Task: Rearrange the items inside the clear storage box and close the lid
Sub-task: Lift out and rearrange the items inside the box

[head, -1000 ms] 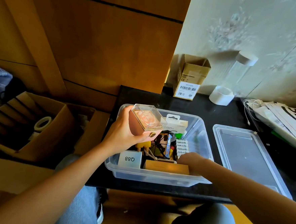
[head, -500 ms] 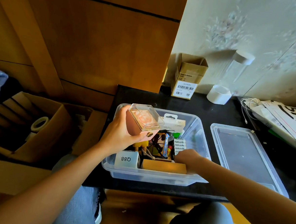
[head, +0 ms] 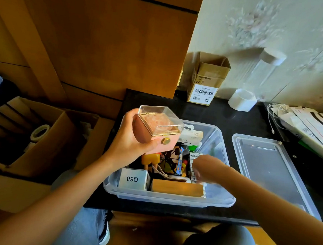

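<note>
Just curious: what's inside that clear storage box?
In the clear storage box: a white Q88 carton, a wooden block, a yellow toy and a printed cube. The right hand and pink box cover whatever lies beneath.

We read "Q88", upside down to us, on a small white box (head: 133, 179) inside the clear storage box (head: 170, 198), "Made in Vietnam", a CE mark and barcodes on an open cardboard carton (head: 206, 81) at the wall, other print too small.

Pink gift box (head: 156, 139) with clear lid, black table (head: 239, 120), floral pale wallpaper (head: 259, 27)
</note>
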`<action>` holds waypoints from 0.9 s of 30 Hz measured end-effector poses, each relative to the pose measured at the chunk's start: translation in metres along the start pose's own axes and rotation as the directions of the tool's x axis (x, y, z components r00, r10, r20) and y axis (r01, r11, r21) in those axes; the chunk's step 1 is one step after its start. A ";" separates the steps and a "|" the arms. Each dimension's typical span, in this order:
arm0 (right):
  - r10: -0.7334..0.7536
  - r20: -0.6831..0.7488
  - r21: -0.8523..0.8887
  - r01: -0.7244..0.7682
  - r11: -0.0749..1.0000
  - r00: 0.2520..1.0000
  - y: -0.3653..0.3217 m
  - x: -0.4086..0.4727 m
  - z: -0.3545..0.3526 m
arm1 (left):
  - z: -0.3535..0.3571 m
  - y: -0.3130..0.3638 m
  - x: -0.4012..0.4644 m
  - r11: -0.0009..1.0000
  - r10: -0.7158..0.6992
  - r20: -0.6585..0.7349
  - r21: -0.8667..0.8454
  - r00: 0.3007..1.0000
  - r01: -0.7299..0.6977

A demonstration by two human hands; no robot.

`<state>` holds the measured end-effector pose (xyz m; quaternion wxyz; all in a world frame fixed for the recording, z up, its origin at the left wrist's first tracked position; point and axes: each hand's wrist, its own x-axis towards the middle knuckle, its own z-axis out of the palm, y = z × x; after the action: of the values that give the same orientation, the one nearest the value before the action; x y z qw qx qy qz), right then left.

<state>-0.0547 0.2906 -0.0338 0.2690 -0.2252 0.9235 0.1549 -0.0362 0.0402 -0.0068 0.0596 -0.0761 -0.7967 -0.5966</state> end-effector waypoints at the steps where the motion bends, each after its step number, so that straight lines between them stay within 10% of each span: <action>1: -0.005 0.009 -0.009 0.005 1.000 1.000 -0.001 0.002 0.001 | 0.003 0.001 0.002 1.000 -0.005 0.028 -0.004 1.000 0.006; 20: -0.060 0.046 0.122 0.054 0.991 0.997 -0.007 0.011 0.007 | 0.023 -0.007 0.000 0.991 -0.035 0.169 -0.118 0.985 0.056; 25: 0.015 -0.053 0.426 0.009 0.904 0.998 0.008 0.010 -0.014 | 0.019 -0.007 0.007 0.985 0.007 0.091 -0.175 0.996 0.010; 27: 0.090 -0.091 0.744 0.008 0.668 0.992 0.012 0.010 -0.024 | 0.018 -0.006 0.010 0.990 0.067 0.074 -0.132 0.995 -0.057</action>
<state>-0.0787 0.2875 -0.0180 0.2780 -0.0842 0.9258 -0.2420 -0.0470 0.0561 -0.0160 0.0420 -0.1279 -0.7551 -0.6417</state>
